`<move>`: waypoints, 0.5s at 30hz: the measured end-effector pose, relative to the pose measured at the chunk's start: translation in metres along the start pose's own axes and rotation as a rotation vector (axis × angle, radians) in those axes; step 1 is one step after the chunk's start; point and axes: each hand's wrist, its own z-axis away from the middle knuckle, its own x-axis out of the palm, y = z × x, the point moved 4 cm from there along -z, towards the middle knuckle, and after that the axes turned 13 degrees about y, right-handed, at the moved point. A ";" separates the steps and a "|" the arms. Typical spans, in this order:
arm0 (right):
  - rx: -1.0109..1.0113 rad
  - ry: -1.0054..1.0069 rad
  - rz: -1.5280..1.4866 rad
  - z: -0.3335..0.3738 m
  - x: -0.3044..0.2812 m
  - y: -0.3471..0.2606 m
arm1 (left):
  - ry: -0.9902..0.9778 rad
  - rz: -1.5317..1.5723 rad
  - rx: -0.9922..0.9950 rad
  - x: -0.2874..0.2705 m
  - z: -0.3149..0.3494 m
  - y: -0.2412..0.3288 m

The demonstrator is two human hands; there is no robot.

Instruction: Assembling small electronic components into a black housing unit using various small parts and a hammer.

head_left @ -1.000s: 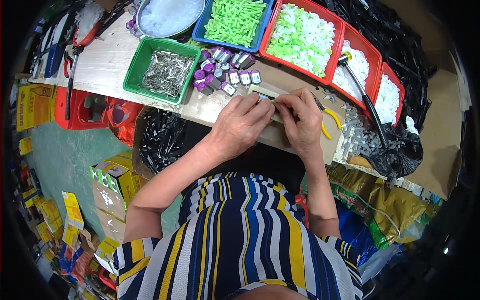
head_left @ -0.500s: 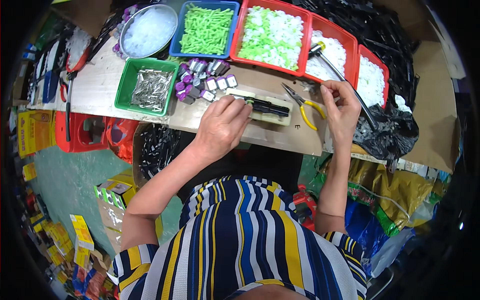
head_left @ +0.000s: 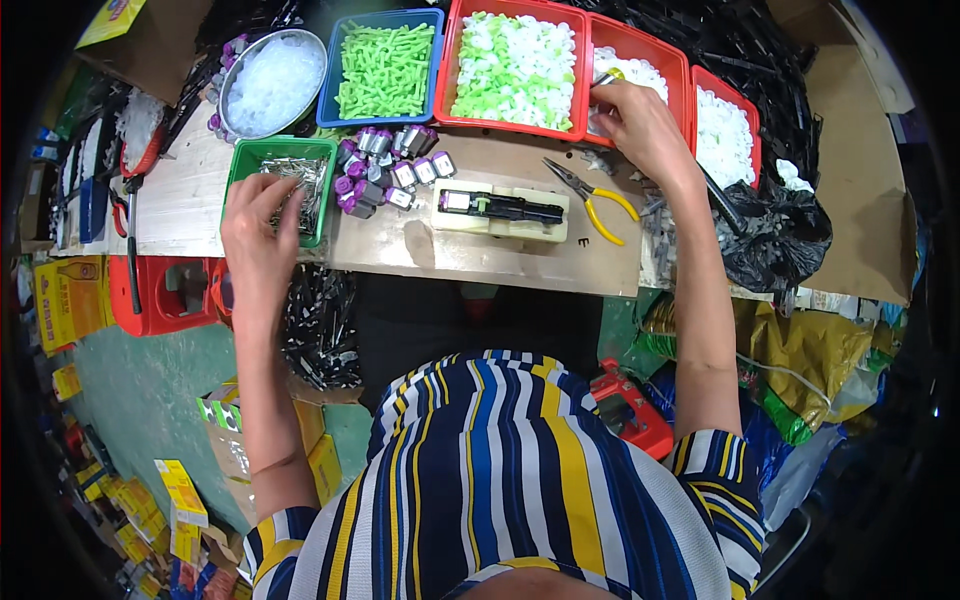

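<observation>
Reaching left hand (head_left: pixel 258 232), green tray (head_left: pixel 243 162), silvery metal bits (head_left: pixel 300 180)

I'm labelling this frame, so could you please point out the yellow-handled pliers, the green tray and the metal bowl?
yellow-handled pliers (head_left: pixel 612 203): head view, on a yellow handle.
green tray (head_left: pixel 262 147): head view, on its upper rim.
metal bowl (head_left: pixel 227 88): head view, on its left rim.

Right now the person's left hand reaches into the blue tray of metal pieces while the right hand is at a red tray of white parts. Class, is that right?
Not quite. In the head view the left hand reaches into a green tray of metal pieces, not a blue one. The right hand is at a red tray of white parts, as stated.
</observation>
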 end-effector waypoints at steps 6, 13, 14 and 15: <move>0.043 -0.086 0.008 0.001 0.006 0.013 | -0.206 -0.081 0.003 0.012 -0.002 -0.025; 0.098 0.063 -0.147 0.014 -0.012 0.018 | -0.251 -0.034 -0.172 0.012 -0.006 -0.029; 0.102 0.063 -0.146 0.017 -0.017 0.016 | -0.253 -0.033 -0.170 0.014 -0.006 -0.029; 0.121 0.071 -0.209 0.019 -0.023 0.008 | -0.241 -0.025 -0.159 0.011 -0.004 -0.032</move>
